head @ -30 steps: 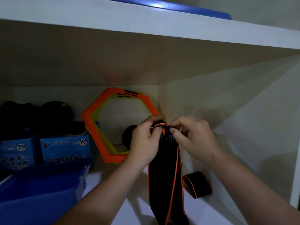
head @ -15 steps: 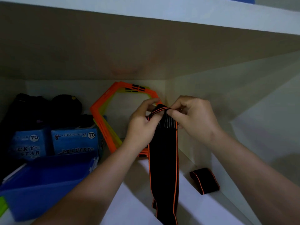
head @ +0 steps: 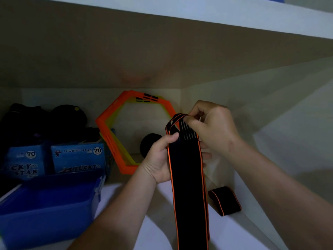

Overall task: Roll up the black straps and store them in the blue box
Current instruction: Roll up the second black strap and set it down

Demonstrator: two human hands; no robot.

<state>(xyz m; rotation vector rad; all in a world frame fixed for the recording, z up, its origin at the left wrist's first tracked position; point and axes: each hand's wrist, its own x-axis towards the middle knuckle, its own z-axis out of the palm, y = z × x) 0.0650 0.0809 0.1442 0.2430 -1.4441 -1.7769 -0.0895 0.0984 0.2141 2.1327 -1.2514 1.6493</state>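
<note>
Fingers [head: 193,121] of the right hand [head: 214,129] pinch the folded top end of the black strap [head: 187,186], the left hand [head: 158,159] gripping just below; its long axis hangs straight down from them. A rolled strap [head: 224,200] lies on the shelf [head: 243,235] to their lower right; the open blue box [head: 48,213] stands lower left, contents too dim to tell.
</note>
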